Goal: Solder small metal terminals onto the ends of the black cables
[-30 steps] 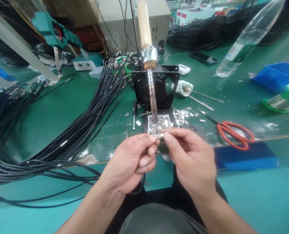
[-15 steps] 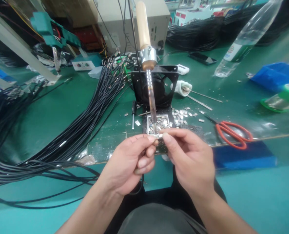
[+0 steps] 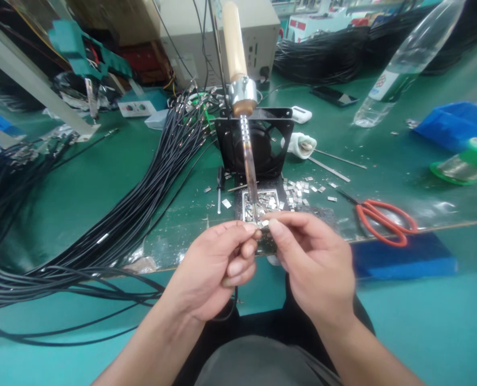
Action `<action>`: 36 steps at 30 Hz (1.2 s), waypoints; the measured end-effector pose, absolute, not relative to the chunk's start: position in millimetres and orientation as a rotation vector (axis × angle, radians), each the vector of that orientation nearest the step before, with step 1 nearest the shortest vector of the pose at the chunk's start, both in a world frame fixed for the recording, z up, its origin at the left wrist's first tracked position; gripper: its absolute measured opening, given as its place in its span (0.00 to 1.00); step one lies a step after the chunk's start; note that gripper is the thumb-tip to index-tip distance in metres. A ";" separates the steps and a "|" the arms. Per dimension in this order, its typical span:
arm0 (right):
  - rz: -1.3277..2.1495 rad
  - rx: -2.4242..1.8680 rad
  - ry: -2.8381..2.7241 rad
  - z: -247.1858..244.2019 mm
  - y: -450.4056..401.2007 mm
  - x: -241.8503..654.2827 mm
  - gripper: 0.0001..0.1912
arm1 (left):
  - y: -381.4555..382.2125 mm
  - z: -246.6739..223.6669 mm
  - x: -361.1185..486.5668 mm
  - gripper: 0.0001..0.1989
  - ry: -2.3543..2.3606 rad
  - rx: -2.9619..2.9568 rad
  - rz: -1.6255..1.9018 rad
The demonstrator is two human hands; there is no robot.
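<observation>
My left hand (image 3: 218,257) is closed, thumb and forefinger pinched together at the bench edge. A black cable (image 3: 235,303) rises from below to this hand; its end is hidden by the fingers. My right hand (image 3: 310,257) is closed too, its thumb and forefinger pinching at a tiny dark and silvery part (image 3: 264,228) between both hands. Just above the fingertips is the tip of a soldering iron (image 3: 249,155), with a wooden handle, pointing down in a metal clamp. Beneath the tip sits a small tray (image 3: 279,199) of flat metal pieces.
A black fan (image 3: 258,142) stands behind the iron. Loose metal pieces (image 3: 300,187), red-handled scissors (image 3: 387,217) and a solder spool (image 3: 463,161) lie to the right. A thick bundle of black cables (image 3: 133,209) covers the left. A screwdriver (image 3: 220,187) and a plastic bottle (image 3: 407,69) are farther back.
Both hands keep almost the same place and pinch. At the fingertips the small part looks slightly turned, showing darker now. The head view has shifted a little.
</observation>
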State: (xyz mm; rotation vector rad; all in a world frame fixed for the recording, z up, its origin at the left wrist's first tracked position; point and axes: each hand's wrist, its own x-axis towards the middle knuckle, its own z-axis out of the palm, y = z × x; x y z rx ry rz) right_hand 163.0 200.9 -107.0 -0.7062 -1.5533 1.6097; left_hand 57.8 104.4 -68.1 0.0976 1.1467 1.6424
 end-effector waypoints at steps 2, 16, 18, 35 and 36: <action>1.609 -0.711 -1.551 -107.3 200.7 163.0 0.07 | 104.1 -68.1 57.6 0.14 1.150 0.093 1.642; 1.580 -0.709 -1.565 -106.2 200.9 164.4 0.08 | 105.6 -68.4 58.6 0.14 1.164 0.105 1.630; 1.582 -0.709 -1.567 -105.7 201.2 164.2 0.08 | 106.0 -68.4 58.9 0.14 1.164 0.101 1.629; 1.589 -0.709 -1.562 -105.3 201.5 164.7 0.06 | 104.2 -67.7 58.3 0.14 1.161 0.098 1.636; 1.591 -0.711 -1.564 -104.4 201.7 164.9 0.06 | 104.1 -67.9 58.2 0.14 1.163 0.095 1.634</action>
